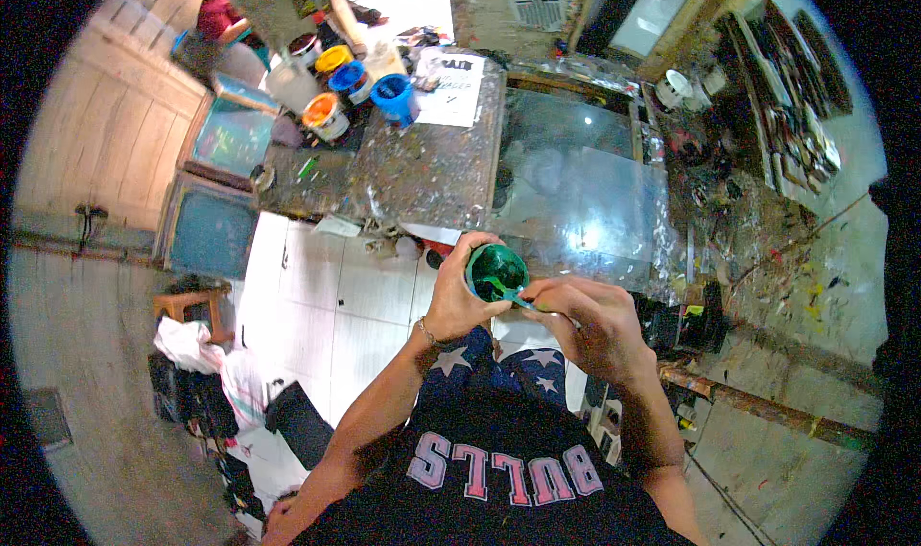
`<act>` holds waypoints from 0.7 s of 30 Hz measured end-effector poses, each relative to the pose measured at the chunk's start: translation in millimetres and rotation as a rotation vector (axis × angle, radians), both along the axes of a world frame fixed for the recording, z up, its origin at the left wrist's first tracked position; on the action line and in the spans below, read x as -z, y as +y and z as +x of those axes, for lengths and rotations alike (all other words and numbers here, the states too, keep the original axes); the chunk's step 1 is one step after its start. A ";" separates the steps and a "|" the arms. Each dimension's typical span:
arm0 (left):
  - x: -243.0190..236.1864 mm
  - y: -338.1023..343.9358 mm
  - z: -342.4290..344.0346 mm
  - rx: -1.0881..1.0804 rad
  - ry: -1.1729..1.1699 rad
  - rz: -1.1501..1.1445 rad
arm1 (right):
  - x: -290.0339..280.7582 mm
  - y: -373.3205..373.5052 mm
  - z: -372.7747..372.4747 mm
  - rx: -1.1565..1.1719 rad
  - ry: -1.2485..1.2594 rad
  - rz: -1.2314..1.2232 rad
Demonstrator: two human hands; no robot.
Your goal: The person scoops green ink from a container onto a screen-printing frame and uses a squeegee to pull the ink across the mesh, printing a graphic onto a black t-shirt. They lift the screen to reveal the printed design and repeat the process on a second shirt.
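My left hand [455, 298] is wrapped round a small cup [516, 260] with green paint [491, 261] inside, held in front of my body. In my right hand [590, 316] the fingers pinch the handle of a green-coated spoon [506, 294]. Its far end dips into the cup and rests in the paint near the rim. Whether it touches the cup's bottom cannot be seen.
A paint-spattered table [422, 172] stands ahead, with a glass panel [585, 201] on its right. Open paint tubs, orange [324, 116] and blue [393, 100], stand by a printed sheet [448, 87]. A person [225, 23] is at the far left. Bags [240, 388] lie lower left.
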State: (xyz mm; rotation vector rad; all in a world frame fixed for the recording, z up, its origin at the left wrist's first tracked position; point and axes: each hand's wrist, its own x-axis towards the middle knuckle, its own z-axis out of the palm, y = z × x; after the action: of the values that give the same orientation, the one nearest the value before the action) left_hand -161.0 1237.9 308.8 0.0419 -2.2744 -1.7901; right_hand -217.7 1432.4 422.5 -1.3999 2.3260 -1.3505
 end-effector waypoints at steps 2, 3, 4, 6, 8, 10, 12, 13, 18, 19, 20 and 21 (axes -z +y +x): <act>-0.8 -5.9 20.2 -0.032 0.051 0.028 | -8.5 -6.7 13.5 -0.057 0.001 0.061; -0.2 -8.8 29.8 -0.056 0.083 0.056 | -13.6 -11.2 18.9 -0.077 0.026 0.106; 0.8 -11.9 38.9 -0.081 0.115 0.083 | -19.1 -16.8 24.1 -0.096 0.053 0.143; 4.0 -19.5 53.4 -0.113 0.159 0.175 | -30.7 -31.8 34.7 -0.145 0.091 0.128; 7.8 -27.6 65.6 -0.175 0.196 0.273 | -42.7 -48.6 40.5 -0.258 0.132 0.135; 11.4 -41.4 77.7 -0.239 0.259 0.251 | -51.0 -68.4 47.6 -0.347 0.256 0.150; 14.1 -57.4 89.3 -0.314 0.272 0.245 | -53.8 -93.0 55.6 -0.423 0.330 0.210; 15.3 -66.6 95.1 -0.335 0.274 0.267 | -50.6 -109.0 60.1 -0.475 0.383 0.240; 22.6 -135.5 134.5 -0.498 0.290 0.210 | -39.6 -192.1 89.4 -0.597 0.353 0.254; 24.4 -152.6 145.2 -0.526 0.283 0.210 | -35.8 -213.5 95.4 -0.593 0.275 0.225; 25.6 -171.3 155.2 -0.552 0.291 0.211 | -33.2 -235.9 101.0 -0.585 0.219 0.183; 26.2 -187.7 167.0 -0.572 0.254 0.236 | -30.4 -257.7 109.9 -0.548 0.167 0.201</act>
State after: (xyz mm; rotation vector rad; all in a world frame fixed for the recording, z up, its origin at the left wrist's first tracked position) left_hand 6.0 1050.1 282.6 0.4339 -1.6462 -1.6236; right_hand -107.8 1174.7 452.8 -1.9417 1.8764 -0.8484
